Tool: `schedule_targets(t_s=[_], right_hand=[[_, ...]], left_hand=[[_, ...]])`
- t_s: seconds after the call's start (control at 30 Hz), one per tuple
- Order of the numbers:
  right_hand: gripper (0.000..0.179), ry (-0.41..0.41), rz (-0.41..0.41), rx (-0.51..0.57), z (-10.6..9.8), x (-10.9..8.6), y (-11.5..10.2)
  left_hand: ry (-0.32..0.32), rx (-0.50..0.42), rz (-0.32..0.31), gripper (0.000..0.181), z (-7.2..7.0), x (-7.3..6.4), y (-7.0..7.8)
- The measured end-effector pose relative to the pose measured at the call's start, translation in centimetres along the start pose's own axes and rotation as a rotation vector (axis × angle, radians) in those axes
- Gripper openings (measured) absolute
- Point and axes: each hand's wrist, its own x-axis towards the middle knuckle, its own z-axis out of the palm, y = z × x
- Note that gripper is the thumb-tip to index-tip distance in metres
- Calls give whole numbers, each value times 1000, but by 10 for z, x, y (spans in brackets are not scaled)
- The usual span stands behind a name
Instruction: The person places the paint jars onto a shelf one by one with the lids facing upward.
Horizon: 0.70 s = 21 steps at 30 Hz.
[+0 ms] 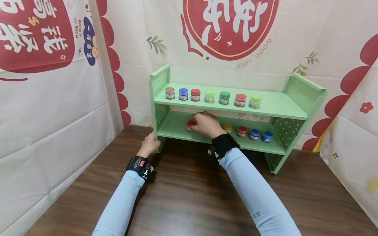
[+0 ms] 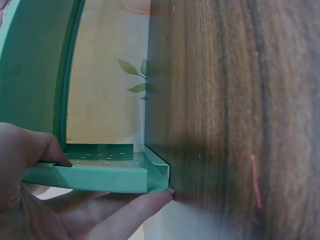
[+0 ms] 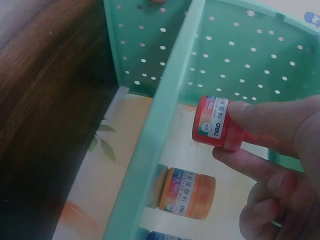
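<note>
A red-lidded paint jar (image 1: pixel 190 126) is pinched between the thumb and fingers of my right hand (image 1: pixel 206 124) over the left part of the lower shelf board. The right wrist view shows the red paint jar (image 3: pixel 210 122) with its label turned to the camera, and an orange paint jar (image 3: pixel 189 194) beyond it. With my left hand (image 1: pixel 149 144) I grip the lower left side panel of the green shelf rack (image 1: pixel 152 108). Thumb and fingers lie on opposite faces of that panel (image 2: pixel 95 177) in the left wrist view.
Several paint jars stand in a row on the upper board (image 1: pixel 274 103). On the lower board, a yellow jar (image 1: pixel 227 127), a red jar (image 1: pixel 242 131) and two blue jars stand right of my hand. The rack stands on a brown wooden table (image 1: pixel 189 196) before a printed cloth (image 1: pixel 133 65).
</note>
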Motion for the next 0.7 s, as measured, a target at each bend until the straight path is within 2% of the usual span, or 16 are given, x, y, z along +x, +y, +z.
schedule_targets(t_s=[0.43,0.7], right_hand=[[15,9,51,-76,6,12,-11],[18,26,104,-95,14,22,-15]], left_hand=[[21,-4,40,30,2,0,-2],[23,20,27,30,-1,-1,0]])
